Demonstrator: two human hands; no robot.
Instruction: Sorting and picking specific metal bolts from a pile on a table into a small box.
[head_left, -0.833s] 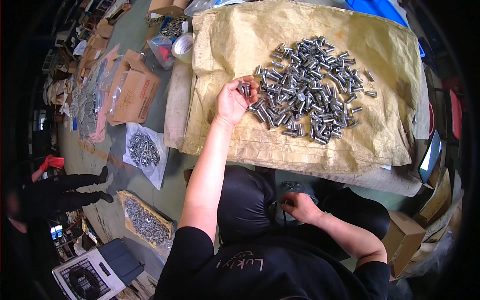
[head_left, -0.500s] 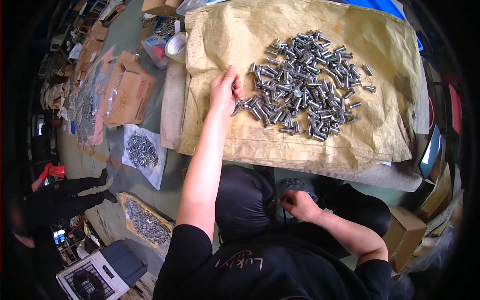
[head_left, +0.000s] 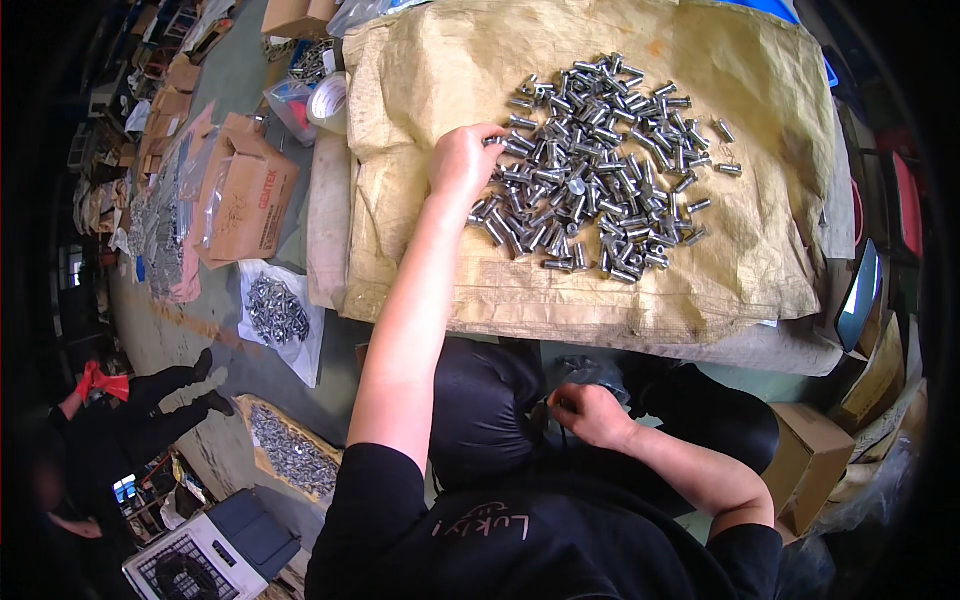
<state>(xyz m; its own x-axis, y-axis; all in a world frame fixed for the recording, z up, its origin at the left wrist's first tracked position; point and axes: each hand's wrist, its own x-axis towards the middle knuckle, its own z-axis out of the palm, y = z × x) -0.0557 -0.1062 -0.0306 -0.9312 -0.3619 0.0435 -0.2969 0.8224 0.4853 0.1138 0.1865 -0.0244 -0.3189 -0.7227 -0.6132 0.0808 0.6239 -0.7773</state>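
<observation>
A heap of shiny metal bolts [head_left: 600, 165] with flat round heads lies on a tan woven sheet [head_left: 420, 70] spread over the work table. My left hand [head_left: 465, 160] reaches to the heap's left edge, its thumb and fingers pinched on a bolt there; the fingertips partly cover it. Down by my lap, my right hand [head_left: 592, 415] is held with curled fingers, and what they hold, if anything, is hidden. Just beyond the right hand, below the table edge, is a clear plastic bag [head_left: 600, 375].
Left of the table, a cardboard box [head_left: 245, 195], a white bag of metal parts [head_left: 278, 310] and a yellow-edged sack of parts [head_left: 290, 450] are on the floor. A tape roll [head_left: 328, 100] stands by the table's far left corner. A person with red gloves [head_left: 103, 382] is at far left.
My left hand has moved away from me and slightly right, along the heap's left edge. My right hand stays near my lap. The whole view has shifted slightly.
</observation>
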